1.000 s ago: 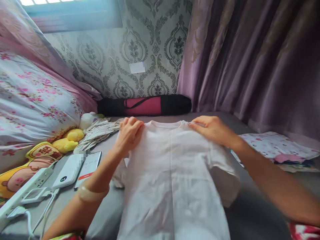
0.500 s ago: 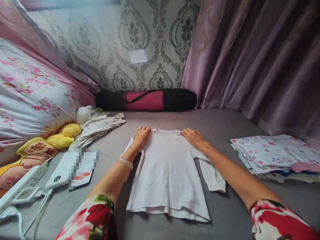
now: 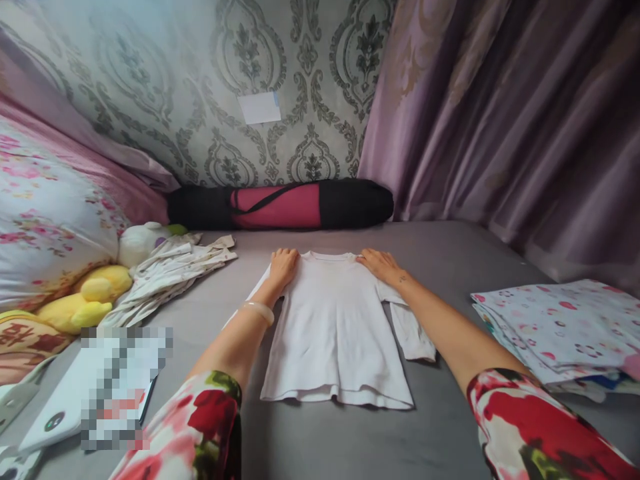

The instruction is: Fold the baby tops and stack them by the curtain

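Note:
A small white long-sleeved shirt (image 3: 335, 327) lies spread on the grey bed sheet (image 3: 360, 443), collar at the far end and hem towards me. My left hand (image 3: 284, 268) is at its left shoulder, fingers curled over the seam. On the opposite shoulder, close beside the collar, my right hand (image 3: 381, 265) has its fingers bent onto the cloth in the same way. The right sleeve hangs down along the shirt's side, partly under my forearm. Most of the left sleeve is hidden behind my left arm.
Folded printed cloths (image 3: 565, 327) are stacked at right. Leftward lie a crumpled pale garment (image 3: 170, 273), yellow plush toys (image 3: 87, 297), a white power bank (image 3: 57, 407) and a floral pillow (image 3: 50, 220). A black and pink roll bag (image 3: 280, 205) rests against the wall.
The shirt has shifted slightly away from me, both hands still at its shoulders. My view has moved forward and tilted a little.

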The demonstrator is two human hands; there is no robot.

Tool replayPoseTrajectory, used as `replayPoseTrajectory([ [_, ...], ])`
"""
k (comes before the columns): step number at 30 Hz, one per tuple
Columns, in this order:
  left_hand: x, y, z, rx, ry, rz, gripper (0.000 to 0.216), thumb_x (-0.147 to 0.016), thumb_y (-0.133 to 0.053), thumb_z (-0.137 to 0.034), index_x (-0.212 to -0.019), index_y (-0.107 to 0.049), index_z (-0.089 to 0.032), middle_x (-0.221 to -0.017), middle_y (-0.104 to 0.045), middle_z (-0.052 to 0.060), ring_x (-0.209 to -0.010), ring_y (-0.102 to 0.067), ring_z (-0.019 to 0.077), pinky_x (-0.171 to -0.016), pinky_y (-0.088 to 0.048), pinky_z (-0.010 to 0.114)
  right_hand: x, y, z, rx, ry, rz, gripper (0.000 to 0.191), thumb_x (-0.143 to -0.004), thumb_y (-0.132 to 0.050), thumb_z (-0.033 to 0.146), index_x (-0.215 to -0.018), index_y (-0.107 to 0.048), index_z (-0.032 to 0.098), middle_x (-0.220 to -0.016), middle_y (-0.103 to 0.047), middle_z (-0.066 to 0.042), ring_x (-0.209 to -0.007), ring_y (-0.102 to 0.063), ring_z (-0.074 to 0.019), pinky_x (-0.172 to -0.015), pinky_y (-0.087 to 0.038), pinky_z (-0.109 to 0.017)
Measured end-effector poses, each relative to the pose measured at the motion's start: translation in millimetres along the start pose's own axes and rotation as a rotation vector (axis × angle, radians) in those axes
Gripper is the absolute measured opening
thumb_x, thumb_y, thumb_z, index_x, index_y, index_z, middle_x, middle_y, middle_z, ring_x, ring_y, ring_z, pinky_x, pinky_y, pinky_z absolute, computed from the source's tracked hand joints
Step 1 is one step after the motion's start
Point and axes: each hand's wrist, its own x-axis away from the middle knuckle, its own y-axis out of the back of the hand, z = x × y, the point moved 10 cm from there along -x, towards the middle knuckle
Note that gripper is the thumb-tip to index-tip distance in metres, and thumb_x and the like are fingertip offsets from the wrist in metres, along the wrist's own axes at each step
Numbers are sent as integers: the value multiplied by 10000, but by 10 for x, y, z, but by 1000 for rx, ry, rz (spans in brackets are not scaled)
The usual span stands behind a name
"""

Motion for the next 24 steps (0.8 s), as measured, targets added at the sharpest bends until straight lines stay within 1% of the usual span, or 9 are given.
replayPoseTrajectory([
  [3,-102,-80,30,50,63,48,305,-972,-351,-301,-1106,-598,-183,-1147,-644,157,-1111,-537,308,-892,-357,420,-69,-26,-70,-45,-63,-10,379,-1013,-337,422,-1189,-571,182,-1252,-607,-144,-1121,-577,-272,-886,-409,-375],
  [5,-141,-106,41,66,85,73,286,-953,-387,-289,-1105,-600,-173,-1149,-651,158,-1104,-555,311,-883,-371,423,-101,-29,-62,-82,-82,-36,352,-1004,-369,384,-1193,-580,175,-1263,-594,-145,-1155,-547,-268,-918,-393,-374],
  [8,-187,-102,16,91,83,105,291,-943,-422,-345,-1057,-630,-177,-1137,-663,147,-1110,-564,311,-890,-379,423,-159,-42,54,-146,-46,-52,339,-990,-402,351,-1226,-584,187,-1287,-575,-128,-1207,-495,-270,-970,-356,-388],
  [12,-234,-97,-65,135,56,143,307,-927,-465,-396,-1064,-645,-188,-1133,-675,128,-1108,-574,287,-898,-393,381,-241,-64,188,-165,-51,-68,344,-989,-397,356,-1214,-596,188,-1261,-574,-133,-1197,-484,-284,-970,-343,-402],
  [16,-230,-102,-55,123,70,90,304,-938,-452,-379,-1047,-641,-168,-1116,-669,151,-1061,-592,273,-869,-406,348,-262,-91,235,-142,-86,-127,329,-1000,-360,314,-1188,-577,155,-1243,-571,-147,-1173,-484,-280,-960,-343,-381],
  [20,-149,-122,-45,78,75,15,305,-968,-388,-356,-1064,-599,-157,-1094,-650,161,-1057,-576,284,-883,-396,374,-249,-134,264,-118,-94,-171,331,-1005,-342,312,-1194,-560,147,-1245,-562,-162,-1167,-476,-291,-968,-340,-392],
  [22,-115,-112,-66,38,70,-9,311,-976,-360,-345,-1079,-575,-145,-1110,-630,173,-1074,-557,293,-899,-391,386,-264,-137,252,-154,-99,-162,336,-999,-365,319,-1206,-563,143,-1259,-558,-173,-1183,-471,-299,-987,-338,-410],
  [24,-107,-91,-100,8,46,-3,315,-978,-339,-317,-1100,-561,-129,-1137,-610,184,-1102,-539,298,-922,-388,388,-277,-114,224,-249,-71,-122,330,-985,-406,308,-1226,-569,150,-1278,-563,-168,-1206,-478,-280,-1009,-348,-401],
])
